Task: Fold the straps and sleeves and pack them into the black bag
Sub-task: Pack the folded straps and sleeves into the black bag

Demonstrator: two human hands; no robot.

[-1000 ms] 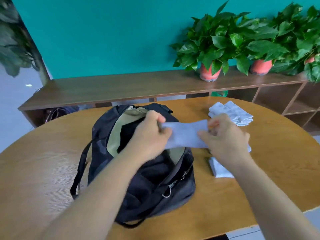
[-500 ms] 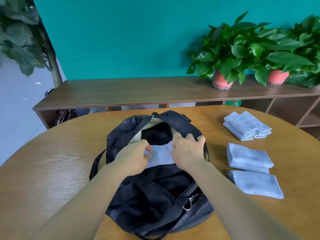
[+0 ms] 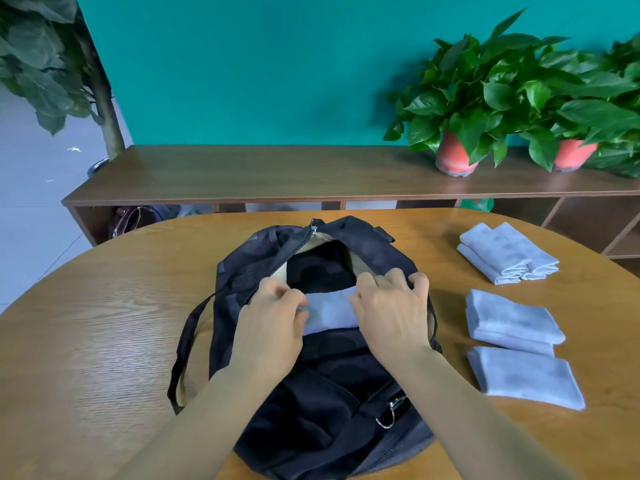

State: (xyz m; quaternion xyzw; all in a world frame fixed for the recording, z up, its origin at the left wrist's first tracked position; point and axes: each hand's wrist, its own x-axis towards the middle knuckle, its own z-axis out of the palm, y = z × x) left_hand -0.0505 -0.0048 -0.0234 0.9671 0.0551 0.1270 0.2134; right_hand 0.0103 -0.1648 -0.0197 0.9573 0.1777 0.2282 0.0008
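Observation:
The black bag (image 3: 322, 396) lies unzipped on the round wooden table (image 3: 104, 341), its beige lining showing at the mouth. A folded pale blue sleeve (image 3: 329, 311) sits in the opening. My left hand (image 3: 272, 323) grips the sleeve's left end with curled fingers. My right hand (image 3: 389, 306) holds its right end, fingers bent over the bag's rim. Right of the bag lie more folded pale blue pieces: a pair (image 3: 507, 252) at the back, a stack (image 3: 512, 322) in the middle, one piece (image 3: 530, 377) nearest me.
A long wooden shelf unit (image 3: 277, 171) runs behind the table, with two potted plants (image 3: 485, 98) in red pots on its right part. A dark handbag (image 3: 135, 218) sits in its lower left compartment. A tall plant (image 3: 69, 64) stands at far left.
Both hands carried the folded sleeve from above the table's right side to the bag's mouth and have lowered it slightly further in. The view shifted, revealing the folded pieces on the right.

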